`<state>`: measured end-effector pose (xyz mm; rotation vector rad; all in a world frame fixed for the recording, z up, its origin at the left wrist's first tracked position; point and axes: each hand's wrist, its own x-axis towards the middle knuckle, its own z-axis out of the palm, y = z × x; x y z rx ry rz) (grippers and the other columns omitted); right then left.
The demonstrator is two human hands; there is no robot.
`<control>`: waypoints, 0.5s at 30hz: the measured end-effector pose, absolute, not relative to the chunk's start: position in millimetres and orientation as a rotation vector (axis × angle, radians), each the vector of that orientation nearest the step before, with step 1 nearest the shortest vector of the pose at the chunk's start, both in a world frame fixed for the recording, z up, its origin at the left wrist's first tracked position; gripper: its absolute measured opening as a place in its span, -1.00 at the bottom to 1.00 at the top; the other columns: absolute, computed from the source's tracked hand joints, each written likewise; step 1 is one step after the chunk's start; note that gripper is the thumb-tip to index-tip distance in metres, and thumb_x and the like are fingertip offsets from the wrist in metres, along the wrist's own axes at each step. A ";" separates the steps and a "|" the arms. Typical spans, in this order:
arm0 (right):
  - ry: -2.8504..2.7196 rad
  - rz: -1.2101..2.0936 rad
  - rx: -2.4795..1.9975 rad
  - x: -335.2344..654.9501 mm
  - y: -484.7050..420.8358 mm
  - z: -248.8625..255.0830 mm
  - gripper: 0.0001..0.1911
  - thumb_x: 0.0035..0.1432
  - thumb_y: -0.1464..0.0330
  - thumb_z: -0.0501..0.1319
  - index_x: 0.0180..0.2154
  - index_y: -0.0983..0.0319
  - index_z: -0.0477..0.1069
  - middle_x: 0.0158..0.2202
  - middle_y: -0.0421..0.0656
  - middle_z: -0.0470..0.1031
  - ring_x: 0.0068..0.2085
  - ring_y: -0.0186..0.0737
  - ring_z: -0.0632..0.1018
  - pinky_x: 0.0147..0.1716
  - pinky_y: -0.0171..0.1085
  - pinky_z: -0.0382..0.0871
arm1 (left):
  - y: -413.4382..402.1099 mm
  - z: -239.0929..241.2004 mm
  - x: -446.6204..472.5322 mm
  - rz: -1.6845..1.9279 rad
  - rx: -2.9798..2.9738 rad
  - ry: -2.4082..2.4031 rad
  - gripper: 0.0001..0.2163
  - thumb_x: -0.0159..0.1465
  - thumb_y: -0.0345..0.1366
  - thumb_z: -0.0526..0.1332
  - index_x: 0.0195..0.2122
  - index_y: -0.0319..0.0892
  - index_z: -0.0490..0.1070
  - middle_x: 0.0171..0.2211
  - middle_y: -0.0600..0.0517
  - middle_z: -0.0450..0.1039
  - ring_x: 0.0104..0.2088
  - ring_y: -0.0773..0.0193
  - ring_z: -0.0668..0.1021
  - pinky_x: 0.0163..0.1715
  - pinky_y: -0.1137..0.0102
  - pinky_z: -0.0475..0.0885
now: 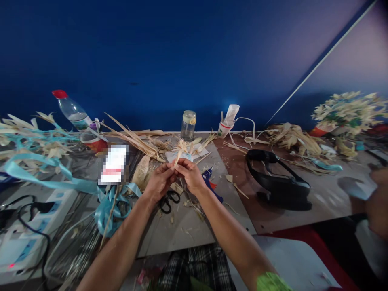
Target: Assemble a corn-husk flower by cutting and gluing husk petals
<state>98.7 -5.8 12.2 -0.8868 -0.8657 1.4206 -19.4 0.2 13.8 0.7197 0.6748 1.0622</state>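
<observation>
My left hand (160,180) and my right hand (191,174) meet above the middle of the table. Pinched between their fingertips is a strip of dried corn husk (178,155), its pale upper end pointing away from me. The lower end is hidden by my fingers. Beneath my left wrist lie scissors with black handles (166,208), their blades mostly covered. A blue glue gun (207,176) rests just right of my right hand. Husk scraps (190,205) are scattered on the grey board (178,236) below, and a large husk piece (141,171) lies left of my left hand.
A lidded glass jar (188,127) and a cup (223,129) stand by the blue wall. Light-blue ribbon (110,212), a phone (112,163) and a power strip (39,226) are left. A black headset-like object (277,182) sits right, near another person's blurred arm (377,198).
</observation>
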 end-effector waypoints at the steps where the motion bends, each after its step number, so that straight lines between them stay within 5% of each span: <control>1: -0.854 1.468 -0.876 99.6 -5.5 11.9 -0.78 -0.17 0.34 0.32 -0.38 0.24 0.43 -0.55 -0.29 0.37 -0.54 -0.45 0.35 -0.50 -0.40 0.24 | 0.1 14.2 -20.5 1.052 0.709 0.675 -0.82 -0.03 -0.35 0.37 -0.47 -0.27 0.39 -0.57 0.08 0.39 -0.64 0.53 0.33 -0.61 0.58 0.22; 7: -0.823 1.533 -0.833 103.8 -3.5 11.0 -0.79 -0.22 0.33 0.36 -0.46 0.25 0.43 -0.58 -0.29 0.38 -0.56 -0.44 0.35 -0.52 -0.40 0.26 | -1.4 17.5 -25.5 1.002 0.685 0.666 -0.81 0.00 -0.30 0.35 -0.42 -0.29 0.44 -0.53 0.04 0.41 -0.59 0.49 0.38 -0.52 0.53 0.33; 15: -0.868 1.512 -0.803 105.3 -7.8 16.0 -0.80 -0.21 0.32 0.37 -0.48 0.24 0.42 -0.53 -0.28 0.40 -0.51 -0.44 0.37 -0.47 -0.41 0.29 | -2.0 17.5 -24.3 1.023 0.783 0.697 -0.79 -0.09 -0.34 0.40 -0.49 -0.30 0.42 -0.58 0.04 0.41 -0.62 0.50 0.35 -0.62 0.56 0.23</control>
